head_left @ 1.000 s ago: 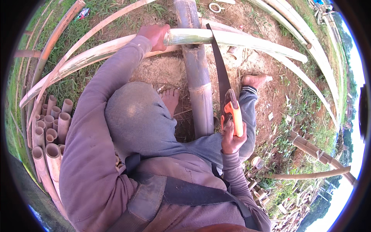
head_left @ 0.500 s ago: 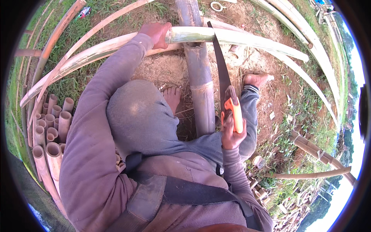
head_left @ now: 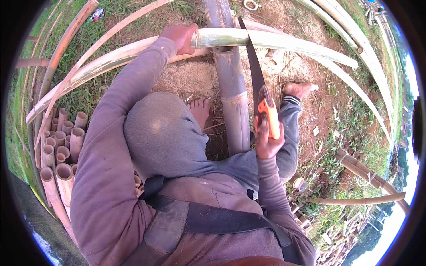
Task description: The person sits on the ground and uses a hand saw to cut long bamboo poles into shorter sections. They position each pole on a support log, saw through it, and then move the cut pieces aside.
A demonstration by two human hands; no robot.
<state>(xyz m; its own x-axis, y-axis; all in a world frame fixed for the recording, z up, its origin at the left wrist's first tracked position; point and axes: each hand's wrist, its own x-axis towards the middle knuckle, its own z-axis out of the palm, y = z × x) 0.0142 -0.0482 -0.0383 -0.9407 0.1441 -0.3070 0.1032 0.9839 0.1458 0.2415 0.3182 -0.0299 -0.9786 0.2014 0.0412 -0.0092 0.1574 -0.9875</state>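
Note:
My left hand [head_left: 179,36] grips a pale green bamboo pole [head_left: 284,43] that lies crosswise over a thick upright-running grey bamboo log [head_left: 230,84]. My right hand [head_left: 267,139] holds the orange handle of a hand saw [head_left: 259,84]. The saw's dark blade reaches up to the pale pole just right of the log and rests against it. My bare feet [head_left: 200,110] stand on the dirt either side of the log, the right foot [head_left: 299,88] further out.
A pile of short cut bamboo tubes [head_left: 57,146] lies at the left. Long bamboo poles [head_left: 80,75] curve across the grass at left and top right [head_left: 355,35]. More poles [head_left: 368,177] lie at the right. A tape roll [head_left: 252,4] sits at the top.
The saw has shifted slightly along the pole, with the blade tip a little further up. My left hand keeps its hold on the pale pole.

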